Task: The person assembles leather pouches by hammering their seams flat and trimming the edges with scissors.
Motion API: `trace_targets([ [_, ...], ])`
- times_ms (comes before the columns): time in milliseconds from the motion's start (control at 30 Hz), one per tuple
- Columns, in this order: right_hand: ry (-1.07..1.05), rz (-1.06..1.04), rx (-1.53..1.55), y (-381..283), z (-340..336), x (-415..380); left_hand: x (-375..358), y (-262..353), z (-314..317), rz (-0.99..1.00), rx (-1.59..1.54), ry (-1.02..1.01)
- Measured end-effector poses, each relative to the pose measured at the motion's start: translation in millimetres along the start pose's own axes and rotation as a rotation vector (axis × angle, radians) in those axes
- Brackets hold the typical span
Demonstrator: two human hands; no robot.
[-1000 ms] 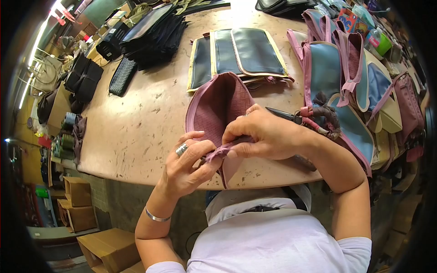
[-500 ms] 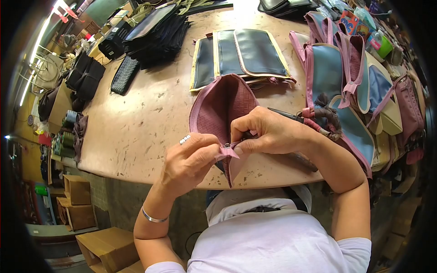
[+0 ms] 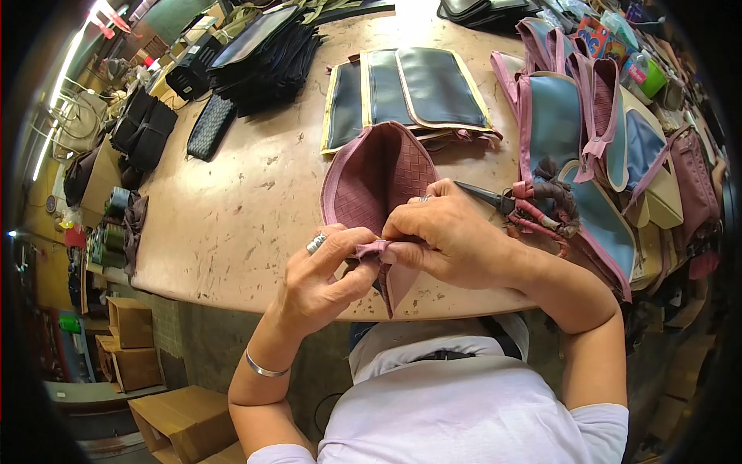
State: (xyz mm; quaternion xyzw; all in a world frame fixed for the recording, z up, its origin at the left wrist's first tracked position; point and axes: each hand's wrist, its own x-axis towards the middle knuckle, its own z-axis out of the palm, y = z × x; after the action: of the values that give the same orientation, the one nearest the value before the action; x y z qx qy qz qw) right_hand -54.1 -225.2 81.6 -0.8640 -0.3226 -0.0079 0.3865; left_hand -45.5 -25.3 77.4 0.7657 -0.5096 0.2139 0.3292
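Note:
A mauve zip pouch (image 3: 352, 182) with a woven-pattern inside stands mouth-up at the table's front edge, spread wide towards the far side. At its near end, my left hand (image 3: 321, 267) pinches the folded pink tab of the zipper. My right hand (image 3: 452, 236) is closed on the zipper's edge right beside it, thumb and forefinger together. A small metallic bit shows between the fingertips, perhaps the zip slider; the fingers partly cover it. Just beyond my right wrist lie scissors (image 3: 541, 209) with cloth-wrapped handles.
Dark panels with yellow edging (image 3: 425, 89) lie behind the pouch. On the right are piled blue-and-mauve pouches (image 3: 553, 116). A black stack (image 3: 267, 62) and a dark woven case (image 3: 211, 127) sit at the far left. Cardboard boxes (image 3: 185, 417) stand on the floor.
The pink tab was sticking out towards me and is now folded up between my fingers. My right hand has turned and shifted slightly left; my left fingers have curled under the tab.

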Motion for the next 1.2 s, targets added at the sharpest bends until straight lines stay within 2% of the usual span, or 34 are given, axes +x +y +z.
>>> trace_targets([
  [167, -0.004, -0.009, 0.145, 3.5, -5.0, 0.1, -1.0, -8.0, 6.8, 0.055, 0.012, 0.057],
  [267, -0.051, 0.061, 0.355, 11.7, -7.6, 2.0, 7.0, -5.5, -5.9, -0.132, -0.076, -0.048],
  [333, -0.053, 0.08, 0.46, 16.1, -9.1, 1.8, 11.7, -5.7, -9.8, -0.165, -0.083, -0.079],
  [467, -0.11, 0.092, 0.405, 19.4, -15.1, 1.2, 11.9, -10.7, -12.9, -0.232, -0.141, -0.108],
  [533, -0.12, 0.089, 0.408, 19.3, -17.2, -0.1, 12.0, -5.9, -15.3, -0.13, 0.01, -0.14],
  [633, 0.069, -0.12, 0.257, 22.1, -13.6, -3.7, 12.8, 0.1, -11.9, 0.013, 0.164, -0.145],
  [667, 0.06, -0.126, 0.211, 21.5, -11.8, -5.8, 12.6, 1.8, -10.2, 0.057, 0.204, -0.137],
  [800, 0.074, -0.188, 0.116, 21.4, -8.0, -9.0, 18.4, -3.4, -20.6, -0.234, -0.293, -0.253],
  [900, 0.084, -0.203, 0.124, 20.6, -7.5, -8.6, 31.5, 1.0, -30.9, -0.56, -0.281, -0.425],
  [1100, 0.069, -0.199, 0.125, 20.4, -5.3, -7.0, 37.3, -8.6, -25.3, -0.439, -0.283, -0.55],
  [1200, 0.048, -0.208, 0.118, 18.1, -6.6, -6.9, 47.2, -1.8, -26.3, -0.655, -0.272, -0.649],
])
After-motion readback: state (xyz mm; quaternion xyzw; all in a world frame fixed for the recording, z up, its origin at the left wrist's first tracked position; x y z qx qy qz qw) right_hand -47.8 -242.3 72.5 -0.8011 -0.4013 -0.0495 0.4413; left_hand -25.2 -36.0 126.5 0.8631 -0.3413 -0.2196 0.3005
